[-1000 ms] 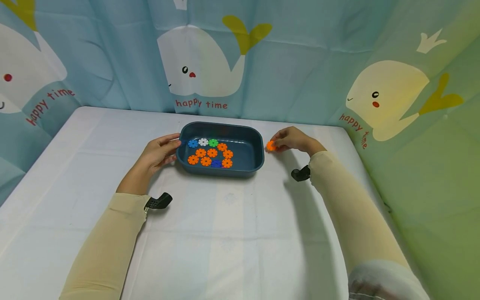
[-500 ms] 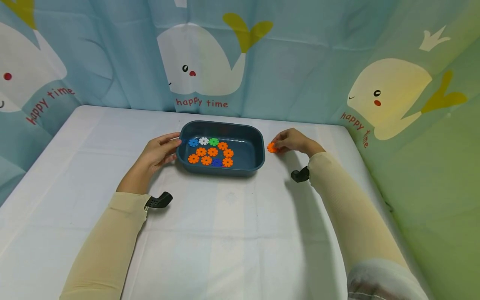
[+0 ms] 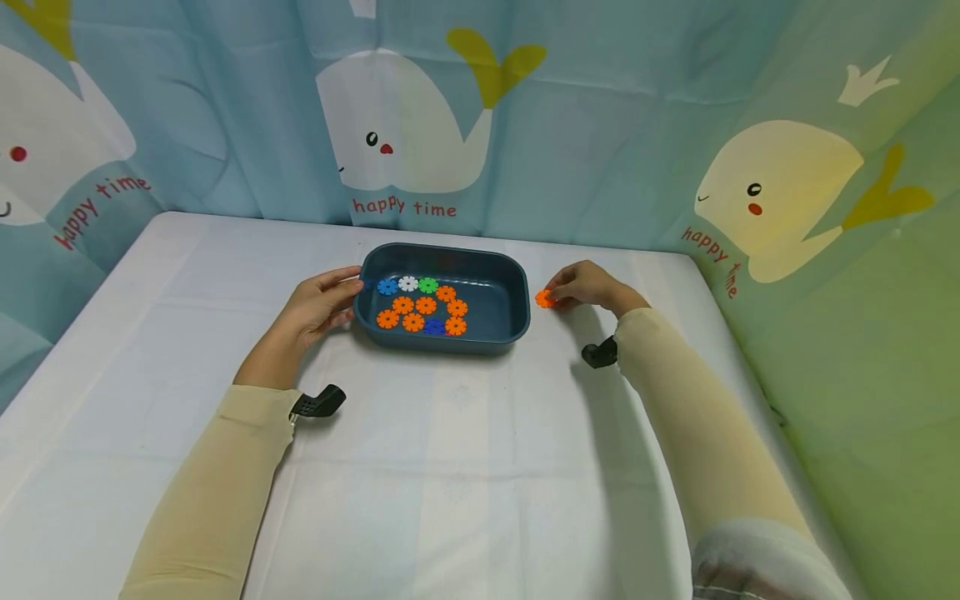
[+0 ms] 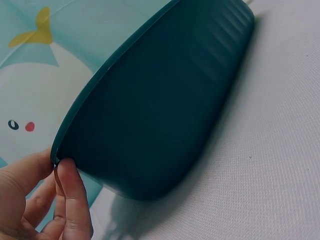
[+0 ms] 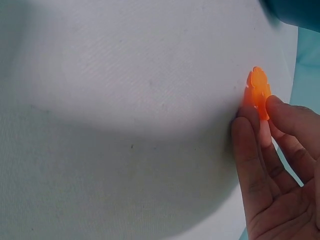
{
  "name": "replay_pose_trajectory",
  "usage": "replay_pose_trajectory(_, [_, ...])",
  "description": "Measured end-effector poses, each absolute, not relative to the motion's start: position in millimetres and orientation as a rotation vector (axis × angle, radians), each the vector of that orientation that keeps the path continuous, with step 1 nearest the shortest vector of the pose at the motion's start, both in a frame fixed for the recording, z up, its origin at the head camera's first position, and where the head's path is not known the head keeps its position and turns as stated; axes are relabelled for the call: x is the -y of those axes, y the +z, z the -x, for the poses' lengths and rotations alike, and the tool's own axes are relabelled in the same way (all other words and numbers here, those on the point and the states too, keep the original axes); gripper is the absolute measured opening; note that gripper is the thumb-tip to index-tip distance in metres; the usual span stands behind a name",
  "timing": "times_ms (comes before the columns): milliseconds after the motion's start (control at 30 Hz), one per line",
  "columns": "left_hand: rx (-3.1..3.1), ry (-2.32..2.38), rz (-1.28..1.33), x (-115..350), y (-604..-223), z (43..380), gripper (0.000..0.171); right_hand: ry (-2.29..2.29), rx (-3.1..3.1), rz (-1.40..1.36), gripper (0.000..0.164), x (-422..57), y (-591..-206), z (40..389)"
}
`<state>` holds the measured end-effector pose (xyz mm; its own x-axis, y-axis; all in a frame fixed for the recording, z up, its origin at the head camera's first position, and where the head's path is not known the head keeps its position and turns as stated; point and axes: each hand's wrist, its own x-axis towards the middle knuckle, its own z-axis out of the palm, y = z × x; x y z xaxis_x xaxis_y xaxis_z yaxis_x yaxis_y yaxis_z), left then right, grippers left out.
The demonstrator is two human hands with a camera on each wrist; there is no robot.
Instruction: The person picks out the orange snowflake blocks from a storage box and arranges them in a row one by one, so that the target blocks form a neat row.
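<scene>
A dark teal rectangular tray (image 3: 491, 345) stands toward the far edge of the table. Its left end is pinched at the rim by my left hand (image 3: 313, 307); the left wrist view shows thumb and fingertip on the tray wall (image 4: 150, 110). Just right of the tray, my right hand (image 3: 588, 285) pinches an orange snowflake disc (image 3: 545, 298) between thumb and fingers, low over the cloth. In the right wrist view this notched disc (image 5: 259, 90) is seen tilted. Inside the tray lie several orange discs (image 3: 425, 305), plus light blue (image 3: 387, 287), white (image 3: 408, 284), green (image 3: 427, 286) and dark blue (image 3: 434, 327) ones.
A white cloth (image 3: 450, 467) covers the table. Behind it hangs a blue curtain (image 3: 600, 150) with whale prints, and a green one (image 3: 877, 375) runs along the right. Black wrist devices (image 3: 318, 402) stick out from both sleeves.
The right hand has shifted slightly right and toward me with the orange snowflake disc. The left hand and the tray stay in place.
</scene>
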<state>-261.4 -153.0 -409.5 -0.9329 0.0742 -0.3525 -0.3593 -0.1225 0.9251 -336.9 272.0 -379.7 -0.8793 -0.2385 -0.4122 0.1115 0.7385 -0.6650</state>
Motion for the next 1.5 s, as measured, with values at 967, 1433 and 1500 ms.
replay_pose_trajectory(967, [-1.848, 2.137, 0.326, 152.6, -408.7, 260.8, 0.054, -1.143, -2.44, 0.328, 0.03, -237.9, -338.1, 330.7])
replay_pose_trajectory(1433, [-1.842, 2.147, 0.324, 153.2, -409.0, 262.0, 0.056, -1.165, -2.411, 0.344, 0.032, -212.2, -337.1, 326.6])
replay_pose_trajectory(1500, [-1.839, 2.148, 0.328, 153.2, -409.3, 261.9, 0.056, -1.155, -2.399, 0.36, 0.033, -207.6, -336.9, 325.9])
